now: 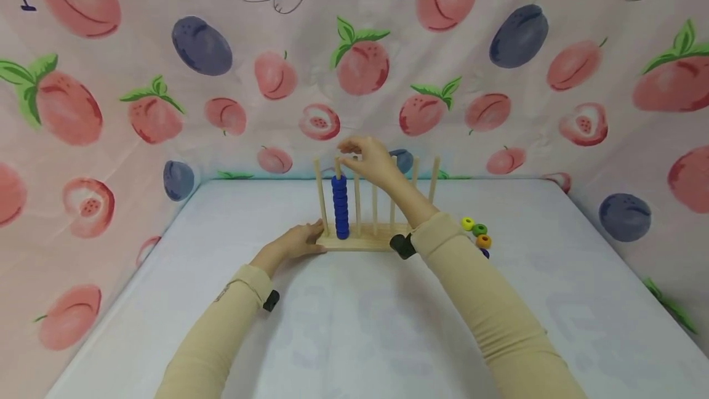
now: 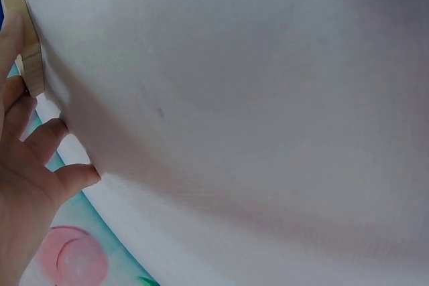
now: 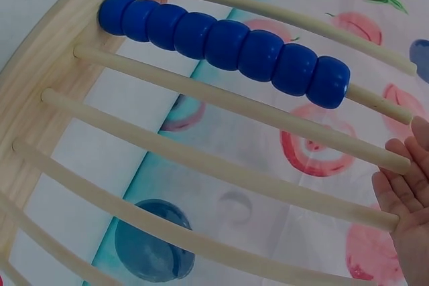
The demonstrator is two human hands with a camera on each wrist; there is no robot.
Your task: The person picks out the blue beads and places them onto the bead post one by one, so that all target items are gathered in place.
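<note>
A wooden bead rack (image 1: 362, 241) with upright pegs stands on the table. Its second peg from the left carries a column of several blue beads (image 1: 340, 208), also filling that peg's lower part in the right wrist view. My left hand (image 1: 296, 242) grips the left end of the rack's base, thumb at the front and fingers behind. At the top of the beaded peg is my right hand (image 1: 373, 162), its fingers loosely bent beside the bare tip. No bead shows in that hand; in the right wrist view part of it (image 3: 412, 205) is cut off.
Right of the rack lie loose beads: a yellow bead (image 1: 468, 223), a green bead (image 1: 479, 229), an orange bead (image 1: 484, 241) and a blue bead (image 1: 485, 253) partly behind the right sleeve. A fruit-print cloth (image 1: 238, 140) hangs behind the white table (image 1: 343, 337).
</note>
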